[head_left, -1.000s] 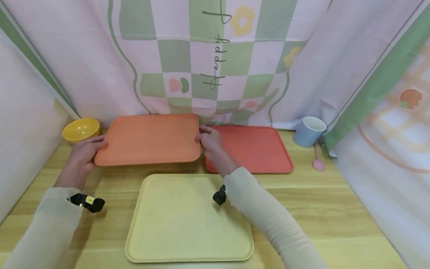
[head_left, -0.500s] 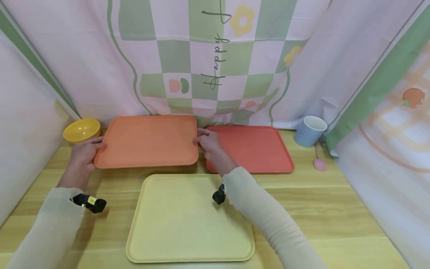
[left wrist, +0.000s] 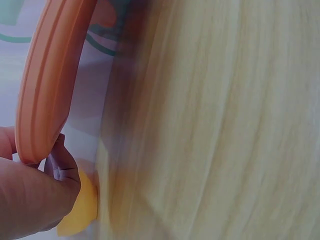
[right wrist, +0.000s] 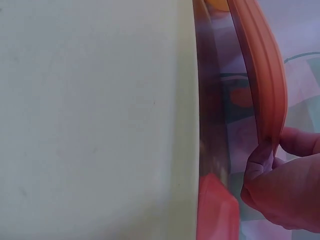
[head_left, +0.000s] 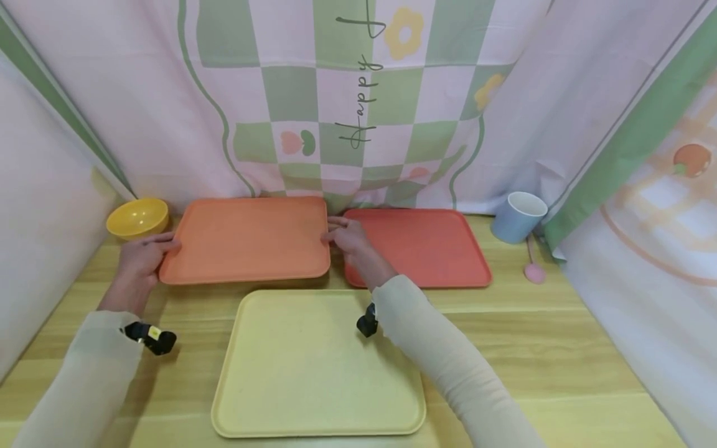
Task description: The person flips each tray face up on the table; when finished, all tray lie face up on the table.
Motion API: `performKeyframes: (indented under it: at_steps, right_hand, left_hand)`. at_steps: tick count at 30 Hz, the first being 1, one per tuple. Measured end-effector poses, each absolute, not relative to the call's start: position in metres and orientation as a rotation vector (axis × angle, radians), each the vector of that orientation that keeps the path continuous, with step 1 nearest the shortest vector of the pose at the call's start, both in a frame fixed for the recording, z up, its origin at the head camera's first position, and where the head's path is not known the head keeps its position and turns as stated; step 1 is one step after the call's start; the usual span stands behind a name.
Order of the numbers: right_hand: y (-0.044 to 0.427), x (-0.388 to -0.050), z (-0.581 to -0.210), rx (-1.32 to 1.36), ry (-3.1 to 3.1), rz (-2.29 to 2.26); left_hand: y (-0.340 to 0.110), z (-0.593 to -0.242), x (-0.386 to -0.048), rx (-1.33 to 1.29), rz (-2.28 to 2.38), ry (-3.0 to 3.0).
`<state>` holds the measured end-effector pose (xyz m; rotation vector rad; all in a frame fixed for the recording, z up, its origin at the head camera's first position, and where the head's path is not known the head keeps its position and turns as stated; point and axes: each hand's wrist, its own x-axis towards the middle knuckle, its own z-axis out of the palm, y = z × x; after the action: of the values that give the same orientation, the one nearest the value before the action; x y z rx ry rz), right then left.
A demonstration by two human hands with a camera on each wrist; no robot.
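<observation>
An orange tray (head_left: 246, 239) is held level between both hands, a little above the wooden table at the back left. My left hand (head_left: 139, 258) grips its left edge, thumb on top and fingers beneath, as the left wrist view shows with the tray's side (left wrist: 47, 85). At the opposite short edge my right hand (head_left: 350, 236) pinches the rim; in the right wrist view its fingers curl under the tray (right wrist: 267, 85). A red tray (head_left: 417, 249) lies just to the right, partly behind the right wrist. Nearer to me lies a larger pale yellow tray (head_left: 316, 367), below the right forearm.
Beside the left hand stands a yellow bowl (head_left: 137, 218) at the back left corner. A blue cup (head_left: 518, 218) and a pink spoon (head_left: 534, 272) are at the back right. A patterned curtain (head_left: 347, 93) hangs along the table's back edge, with more cloth at the right side.
The orange tray has come down slightly towards the table and shifted a little left, with both hands still holding it. The other trays, bowl, cup and spoon stay in place.
</observation>
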<state>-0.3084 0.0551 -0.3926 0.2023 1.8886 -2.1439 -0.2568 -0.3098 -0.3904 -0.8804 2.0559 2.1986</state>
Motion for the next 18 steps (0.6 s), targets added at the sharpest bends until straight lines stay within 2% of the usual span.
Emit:
performKeyframes:
  at_steps: [7,18]
  right_hand:
    - [0.056,-0.308,-0.395,0.209,1.923,-2.099]
    - [0.046,-0.310,-0.398,0.214,1.992,-2.070]
  left_hand:
    - [-0.309,-0.396,-0.260,-0.900,2.087,2.118]
    - [-0.316,-0.403,-0.260,-0.917,2.166,2.079]
